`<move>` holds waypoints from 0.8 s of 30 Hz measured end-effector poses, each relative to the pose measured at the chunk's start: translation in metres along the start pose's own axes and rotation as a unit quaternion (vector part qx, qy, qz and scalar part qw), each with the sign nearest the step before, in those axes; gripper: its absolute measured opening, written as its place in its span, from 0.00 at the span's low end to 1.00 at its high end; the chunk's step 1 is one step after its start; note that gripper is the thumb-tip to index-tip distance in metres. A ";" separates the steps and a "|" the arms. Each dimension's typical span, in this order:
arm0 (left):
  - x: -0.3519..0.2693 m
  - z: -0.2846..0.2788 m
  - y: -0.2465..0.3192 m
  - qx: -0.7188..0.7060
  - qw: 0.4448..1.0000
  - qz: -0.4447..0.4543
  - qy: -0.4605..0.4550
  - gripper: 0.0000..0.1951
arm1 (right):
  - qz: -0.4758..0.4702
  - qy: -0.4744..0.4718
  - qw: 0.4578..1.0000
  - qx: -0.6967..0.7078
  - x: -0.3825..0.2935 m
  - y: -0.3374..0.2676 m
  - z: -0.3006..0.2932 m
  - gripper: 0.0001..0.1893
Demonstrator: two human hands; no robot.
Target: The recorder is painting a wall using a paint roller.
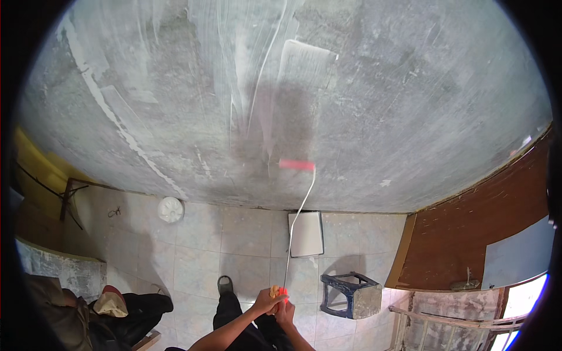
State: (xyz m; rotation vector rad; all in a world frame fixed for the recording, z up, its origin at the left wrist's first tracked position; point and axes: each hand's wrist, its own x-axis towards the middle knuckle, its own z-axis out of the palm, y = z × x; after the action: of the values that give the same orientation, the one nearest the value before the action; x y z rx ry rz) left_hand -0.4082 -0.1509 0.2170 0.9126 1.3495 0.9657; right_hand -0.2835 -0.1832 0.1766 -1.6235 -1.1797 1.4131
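My left hand (266, 302) and my right hand (285, 312) are close together at the bottom centre, both closed around the orange handle of a paint roller (297, 164). A tan or yellowish item shows at my left hand; I cannot tell what it is. From the handle a long thin metal rod runs up to the red roller sleeve, which is slightly blurred in front of the lower part of a grey wall (351, 131). Whether the sleeve touches the wall is unclear. White streaks mark the wall's upper middle. A rectangular tray or container (306, 234) with a pale inside lies on the floor by the wall.
A dark blue stool (351, 295) lies on its side to the right. A white round object (171, 209) is near the wall at left. Another person (131, 316) with a cap sits at lower left. A brown door or panel (465, 219) and a metal railing (452, 320) stand right.
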 end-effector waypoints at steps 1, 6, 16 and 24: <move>-0.001 -0.007 0.026 -0.012 1.000 0.004 0.016 0.21 | -0.050 -0.002 0.999 -0.012 0.004 -0.028 0.005 0.26; 0.051 -0.060 0.169 -0.012 0.987 0.147 0.062 0.20 | -0.225 -0.014 0.973 -0.053 0.081 -0.176 0.038 0.26; 0.090 -0.085 0.149 -0.016 0.988 0.134 0.077 0.17 | -0.176 -0.052 0.983 0.030 0.118 -0.178 0.070 0.22; 0.048 -0.020 -0.004 0.060 0.995 -0.037 0.070 0.25 | -0.025 -0.035 0.996 -0.080 0.063 0.000 0.027 0.30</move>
State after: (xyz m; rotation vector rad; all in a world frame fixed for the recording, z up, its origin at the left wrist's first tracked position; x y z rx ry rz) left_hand -0.4285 -0.1074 0.1959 0.8904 1.5628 0.9125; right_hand -0.3101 -0.1270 0.1485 -1.6520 -1.3959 1.3838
